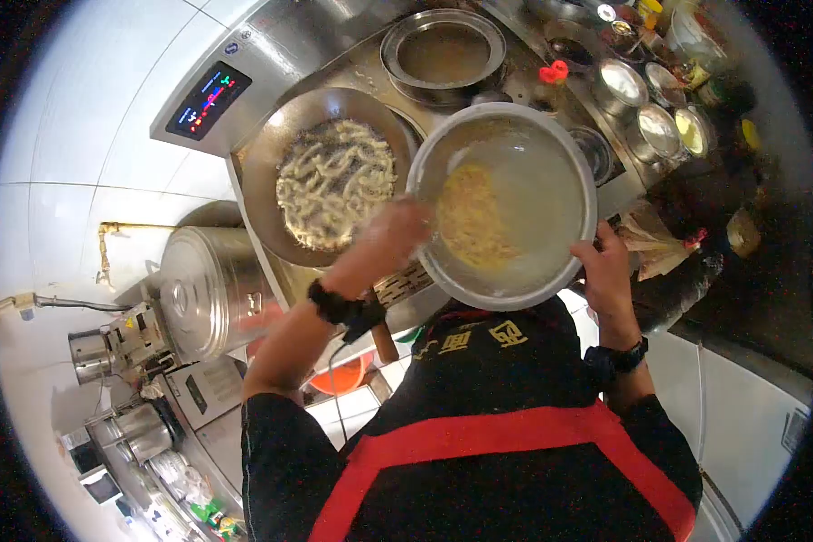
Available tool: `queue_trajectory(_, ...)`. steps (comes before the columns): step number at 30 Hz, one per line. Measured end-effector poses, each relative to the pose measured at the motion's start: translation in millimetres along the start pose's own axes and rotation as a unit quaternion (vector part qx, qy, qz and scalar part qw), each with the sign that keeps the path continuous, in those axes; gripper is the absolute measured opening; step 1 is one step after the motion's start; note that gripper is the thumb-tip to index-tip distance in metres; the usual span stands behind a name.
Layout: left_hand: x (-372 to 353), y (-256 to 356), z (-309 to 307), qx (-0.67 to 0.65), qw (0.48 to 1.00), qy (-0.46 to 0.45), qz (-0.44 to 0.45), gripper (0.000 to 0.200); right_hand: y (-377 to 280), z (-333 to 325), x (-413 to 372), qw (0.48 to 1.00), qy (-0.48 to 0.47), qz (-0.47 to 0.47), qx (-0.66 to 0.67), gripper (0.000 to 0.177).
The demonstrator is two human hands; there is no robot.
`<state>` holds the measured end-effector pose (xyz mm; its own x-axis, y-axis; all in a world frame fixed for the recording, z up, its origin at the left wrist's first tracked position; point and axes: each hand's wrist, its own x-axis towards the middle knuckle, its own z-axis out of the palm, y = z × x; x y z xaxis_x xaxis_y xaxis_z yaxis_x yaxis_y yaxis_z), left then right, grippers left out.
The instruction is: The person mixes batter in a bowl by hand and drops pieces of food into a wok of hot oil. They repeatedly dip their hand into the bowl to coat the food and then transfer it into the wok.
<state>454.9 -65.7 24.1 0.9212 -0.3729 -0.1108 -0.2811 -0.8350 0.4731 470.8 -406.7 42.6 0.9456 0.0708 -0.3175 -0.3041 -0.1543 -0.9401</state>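
My right hand (605, 271) grips the right rim of a large metal bowl (556, 194), thumb on the edge. Pale yellow, batter-coated strips (474, 221) lie in the left part of this tilted bowl, with a thin whitish film on its wall. My left hand (393, 237) is smeared by motion between the bowl's left rim and the wok; its fingers and anything in them cannot be made out. In the wok (260, 185), many pale battered strips (339, 185) sit in bubbling oil.
A metal basin (443, 54) of liquid stands behind. Lidded seasoning tins (655, 131) crowd the right back. A tall lidded pot (212, 289) is left of the wok, below a lit control panel (210, 99). A wooden handle (384, 339) juts toward my body.
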Motion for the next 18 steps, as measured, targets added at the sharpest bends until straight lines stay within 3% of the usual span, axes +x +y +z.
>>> queue_trajectory(1,8,27,0,0.094,0.992,-0.082,-0.016,0.02,0,2,-1,1.0,-0.001,0.0,-0.004,0.043)
queue_trajectory(2,14,22,23,0.092,0.992,-0.079,-0.017,0.02,0,3,-2,1.0,-0.014,-0.022,-0.005,0.043)
queue_trajectory(4,21,-2,79,0.121,0.988,-0.024,0.091,0.015,0,5,-4,0.999,-0.026,-0.044,-0.008,0.043)
queue_trajectory(5,25,8,77,0.121,0.988,-0.022,0.092,0.015,0,6,-6,0.999,-0.016,-0.035,-0.014,0.042)
queue_trajectory(7,30,30,65,0.164,0.981,-0.106,0.019,0.016,-1,6,-7,0.999,-0.008,-0.032,-0.019,0.042)
queue_trajectory(10,39,20,99,0.152,0.979,-0.132,-0.023,0.022,-17,9,-15,0.999,-0.014,0.043,-0.005,0.042)
queue_trajectory(11,42,17,112,0.158,0.979,-0.126,-0.029,0.022,-12,7,-13,0.999,-0.02,0.036,-0.002,0.042)
queue_trajectory(13,42,29,113,0.084,0.996,0.041,-0.005,0.029,2,1,-9,0.999,-0.009,0.041,0.002,0.043)
queue_trajectory(18,38,22,103,0.039,0.994,-0.026,0.098,0.034,7,-4,-7,0.999,-0.028,-0.001,0.026,0.049)
